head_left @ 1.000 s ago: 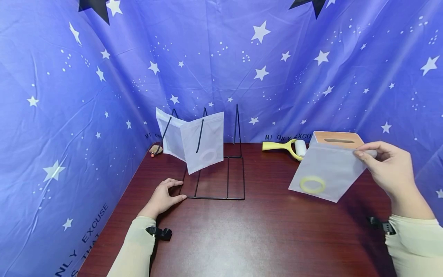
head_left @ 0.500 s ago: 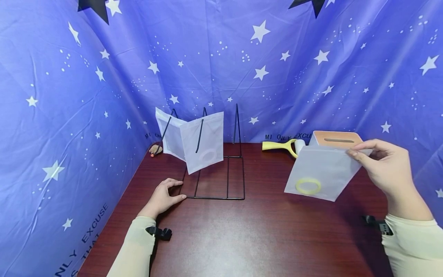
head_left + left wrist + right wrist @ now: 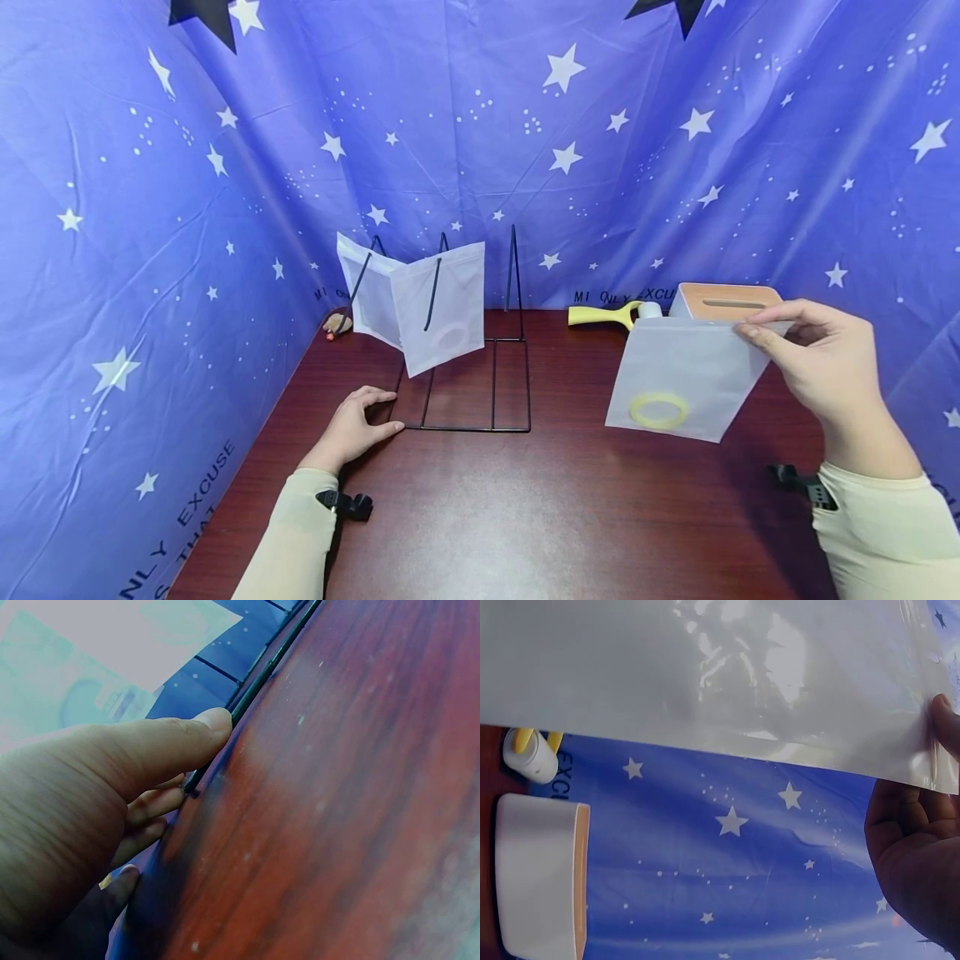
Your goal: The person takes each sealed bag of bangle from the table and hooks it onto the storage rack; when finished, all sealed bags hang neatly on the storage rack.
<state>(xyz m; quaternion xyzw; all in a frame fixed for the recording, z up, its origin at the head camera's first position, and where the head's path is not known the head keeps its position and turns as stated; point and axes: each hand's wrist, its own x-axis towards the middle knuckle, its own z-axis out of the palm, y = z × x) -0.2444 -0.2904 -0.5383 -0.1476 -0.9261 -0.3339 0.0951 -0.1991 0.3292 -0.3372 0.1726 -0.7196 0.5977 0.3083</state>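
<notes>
My left hand (image 3: 356, 429) holds the near-left corner of a black wire rack (image 3: 493, 387). In the left wrist view the thumb (image 3: 206, 731) lies on the rack's wire with fingers beyond it. Two frosted zip bags hang on the rack's left and middle prongs; the nearer bag (image 3: 442, 304) shows a faint ring shape, and the other bag (image 3: 372, 300) is partly behind it. On the right, my right hand (image 3: 828, 358) pinches the top right corner of another frosted zip bag (image 3: 697, 367), held above the table. A yellow ring (image 3: 658, 412) shows through near its bottom.
A white tissue box (image 3: 731, 298) with a wood-coloured lid stands at the back right, partly behind the held bag. Beside it lies a yellow-handled lint roller (image 3: 603, 316). A small tan object (image 3: 339, 323) sits behind the rack's left side. Starry blue cloth surrounds the table (image 3: 480, 517).
My right hand has moved slightly left with the bag, which now covers more of the lint roller. The left hand, the rack and its hanging bags have stayed put.
</notes>
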